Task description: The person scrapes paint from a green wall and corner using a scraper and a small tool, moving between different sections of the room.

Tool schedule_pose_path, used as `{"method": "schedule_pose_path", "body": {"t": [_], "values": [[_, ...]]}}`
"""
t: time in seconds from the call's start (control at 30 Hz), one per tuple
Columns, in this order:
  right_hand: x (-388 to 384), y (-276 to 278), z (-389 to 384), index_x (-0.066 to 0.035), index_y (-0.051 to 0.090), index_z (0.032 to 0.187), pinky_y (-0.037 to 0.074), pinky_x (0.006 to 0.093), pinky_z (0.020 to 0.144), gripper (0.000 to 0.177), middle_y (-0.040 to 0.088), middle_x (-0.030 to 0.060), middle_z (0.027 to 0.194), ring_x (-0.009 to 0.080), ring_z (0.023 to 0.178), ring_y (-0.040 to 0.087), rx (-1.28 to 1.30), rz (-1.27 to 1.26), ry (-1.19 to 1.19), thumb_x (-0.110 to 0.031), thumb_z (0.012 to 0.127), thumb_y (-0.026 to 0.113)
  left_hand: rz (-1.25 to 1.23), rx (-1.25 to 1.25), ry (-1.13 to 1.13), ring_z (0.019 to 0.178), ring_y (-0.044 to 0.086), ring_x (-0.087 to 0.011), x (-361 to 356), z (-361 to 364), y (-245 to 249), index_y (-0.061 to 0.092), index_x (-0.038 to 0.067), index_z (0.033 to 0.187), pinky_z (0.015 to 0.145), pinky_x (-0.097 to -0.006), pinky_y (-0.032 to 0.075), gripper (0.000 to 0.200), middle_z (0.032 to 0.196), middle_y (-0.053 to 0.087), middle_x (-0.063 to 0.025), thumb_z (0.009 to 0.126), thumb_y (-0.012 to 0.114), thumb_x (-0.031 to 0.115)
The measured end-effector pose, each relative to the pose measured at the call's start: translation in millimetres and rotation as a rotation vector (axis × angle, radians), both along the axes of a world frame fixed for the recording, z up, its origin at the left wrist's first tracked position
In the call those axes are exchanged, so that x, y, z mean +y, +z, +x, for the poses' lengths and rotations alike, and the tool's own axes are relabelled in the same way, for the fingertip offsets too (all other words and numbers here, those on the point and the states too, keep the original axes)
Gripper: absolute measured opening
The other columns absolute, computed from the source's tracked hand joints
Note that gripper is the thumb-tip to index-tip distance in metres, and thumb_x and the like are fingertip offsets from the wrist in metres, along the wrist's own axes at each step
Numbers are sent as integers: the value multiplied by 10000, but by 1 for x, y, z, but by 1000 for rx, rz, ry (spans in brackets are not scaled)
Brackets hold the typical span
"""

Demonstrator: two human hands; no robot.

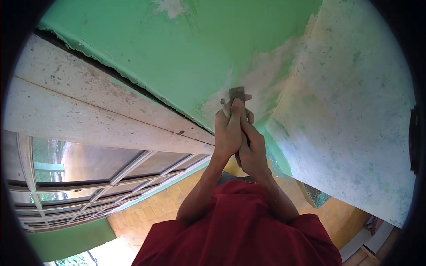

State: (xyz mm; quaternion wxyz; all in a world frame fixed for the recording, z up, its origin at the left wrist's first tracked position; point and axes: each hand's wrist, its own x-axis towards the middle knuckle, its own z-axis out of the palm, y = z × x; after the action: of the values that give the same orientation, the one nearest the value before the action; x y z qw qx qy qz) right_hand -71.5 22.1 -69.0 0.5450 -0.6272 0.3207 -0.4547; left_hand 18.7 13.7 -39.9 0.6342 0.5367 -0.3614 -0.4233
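Both of my hands come together at the middle of the view, around a dark flat scraper-like tool (237, 93). My left hand (227, 135) has its fingers wrapped round the tool, with the thumb lying along it. Pressed close beside it on the right, my right hand (254, 148) also grips the tool, and some of its fingertips show past the edge. The tool's wide end rests at or just above a green wall (168, 53), by a pale patch (270, 66) where the green paint is gone. How the lower end of the tool sits between the palms is partly hidden.
A whitish scraped wall face (346, 106) stands on the right. Down the left runs a worn pale frame (102, 111) with a dark gap, above a window with bars (80, 166). Below are a yellow tiled floor (155, 208) and an open-topped box-like object (313, 194).
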Motion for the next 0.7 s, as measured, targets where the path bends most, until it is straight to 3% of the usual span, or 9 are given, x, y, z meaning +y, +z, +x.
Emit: {"method": "schedule_pose_path", "body": {"t": [0.07, 0.17, 0.27, 0.37, 0.53, 0.63, 0.7], "values": [[-1, 21, -7, 9, 518, 1364, 511, 384, 762, 437, 657, 268, 1020, 363, 861, 680, 31, 275, 24, -5, 932, 455, 6, -67, -31, 614, 474, -83, -5, -1, 12, 631, 8, 1160, 561, -259, 403, 402, 684, 552, -23, 1075, 383, 313], [-2, 11, -7, 12, 505, 1380, 507, 373, 739, 444, 665, 243, 942, 296, 817, 676, 44, 104, -28, -3, 941, 442, 14, -96, -26, 613, 475, -82, -4, -4, 14, 627, 4, 1163, 561, -257, 401, 395, 683, 549, -21, 1075, 381, 300], [5, 5, -4, 7, 500, 1388, 499, 371, 713, 446, 667, 221, 884, 254, 785, 663, 9, 168, -10, -4, 947, 437, 23, -15, 5, 606, 471, -62, 1, -4, -1, 617, 2, 1206, 526, -229, 379, 392, 703, 551, -12, 1071, 407, 304], [-8, 32, -17, -7, 473, 1420, 501, 352, 762, 478, 668, 234, 952, 266, 827, 668, 71, 288, 58, -5, 944, 449, -7, -10, -43, 613, 470, -60, -10, -8, 18, 618, 4, 1205, 531, -225, 378, 379, 695, 543, -4, 1071, 402, 284], [-1, 13, -4, 6, 510, 1387, 498, 339, 730, 429, 666, 222, 924, 226, 794, 656, 23, 96, -35, -16, 963, 443, -28, -57, 5, 608, 457, -54, -12, -5, 12, 627, 1, 1185, 530, -224, 369, 371, 683, 509, 12, 1072, 392, 265], [-22, 45, -17, -9, 477, 1426, 497, 324, 819, 459, 662, 238, 990, 223, 886, 664, 55, 336, 95, -17, 969, 442, -53, -155, -8, 599, 447, -52, -16, -10, 32, 634, -2, 1163, 529, -224, 363, 375, 689, 500, 16, 1067, 406, 280], [-12, 34, -15, -9, 479, 1423, 510, 320, 768, 450, 662, 243, 984, 215, 837, 666, 66, 289, 61, -24, 975, 444, 2, -115, -6, 602, 448, -50, -14, -9, 20, 633, -4, 1160, 530, -225, 364, 381, 697, 507, 12, 1066, 412, 292]]}}
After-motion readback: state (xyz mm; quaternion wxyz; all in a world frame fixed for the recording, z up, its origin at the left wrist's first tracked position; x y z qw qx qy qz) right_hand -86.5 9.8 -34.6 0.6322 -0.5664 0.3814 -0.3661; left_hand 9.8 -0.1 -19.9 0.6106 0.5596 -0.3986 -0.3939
